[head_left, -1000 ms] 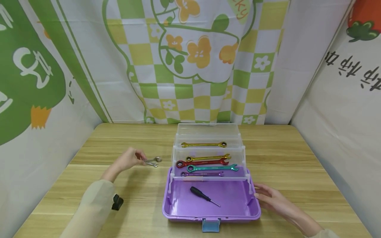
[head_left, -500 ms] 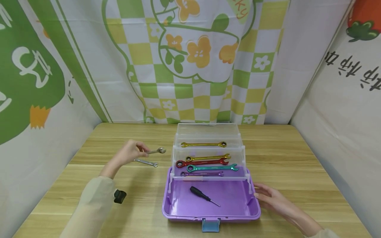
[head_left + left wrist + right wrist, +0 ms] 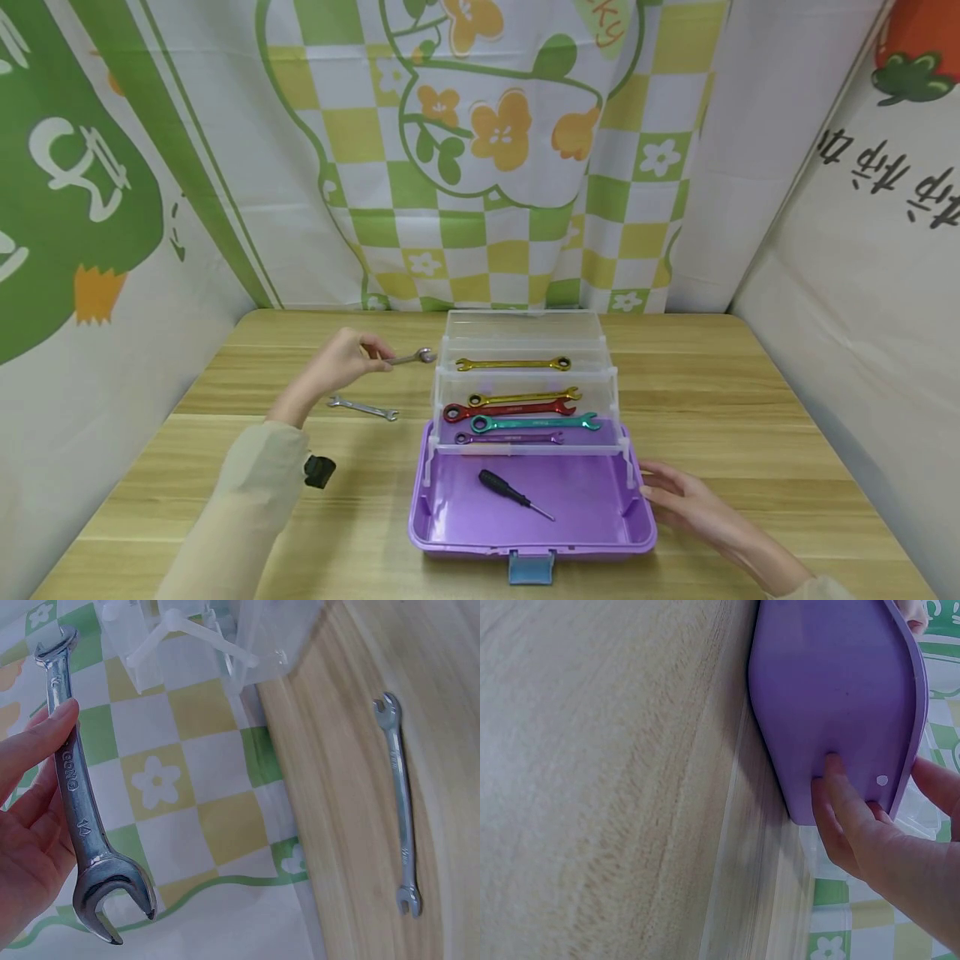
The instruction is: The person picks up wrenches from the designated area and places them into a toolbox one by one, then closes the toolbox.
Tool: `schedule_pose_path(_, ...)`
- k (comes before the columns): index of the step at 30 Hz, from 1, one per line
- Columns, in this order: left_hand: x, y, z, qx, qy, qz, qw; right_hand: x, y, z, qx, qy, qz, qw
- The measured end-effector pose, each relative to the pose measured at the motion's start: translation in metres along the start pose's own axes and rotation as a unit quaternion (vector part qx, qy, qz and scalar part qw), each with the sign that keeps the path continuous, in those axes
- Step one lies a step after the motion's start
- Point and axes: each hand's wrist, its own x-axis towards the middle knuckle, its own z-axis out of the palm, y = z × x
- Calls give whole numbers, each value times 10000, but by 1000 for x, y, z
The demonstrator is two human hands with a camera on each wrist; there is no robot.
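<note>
Pinching silver wrench (image 3: 81,787) with left hand (image 3: 345,360), just left of clear trays (image 3: 525,450) | touching outer wall of purple toolbox (image 3: 840,690) with outstretched right hand (image 3: 686,502) | flat on surface (image 3: 750,417): 1 more silver wrench (image 3: 363,408)

a light yellowish-brown, wood-grained table (image 3: 712,392) with rounded far corners carries a slim, shiny silver metal wrench (image 3: 363,408) with two open ends, lying flat, and, apart to its right, an open purple plastic toolbox (image 3: 585,483).
</note>
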Motion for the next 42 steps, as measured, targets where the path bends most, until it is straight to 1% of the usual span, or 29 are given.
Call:
schedule_pose_path(6,13,8,-1,-81,-18,31,10000,1,0,0,14,-14,-49,10000)
schedule_pose_path(9,19,12,0,-22,-55,62,10000,1,0,0,-1,-64,-103,9999)
schedule_pose_path(13,26,20,3,91,-72,234,9997,2,1,0,-30,-96,-143,9998)
schedule_pose_path(18,33,29,5,61,-111,454,9989,1,1,0,-90,-33,-138,9999)
schedule_pose_path(29,51,43,13,121,-248,796,9964,1,0,1,-173,84,-49,9998)
schedule_pose_path(35,61,52,18,-18,-402,686,9968,-1,0,0,-145,83,-65,9998)
schedule_pose_path(42,71,60,24,185,-465,861,9950,0,0,0,-171,150,31,9997)
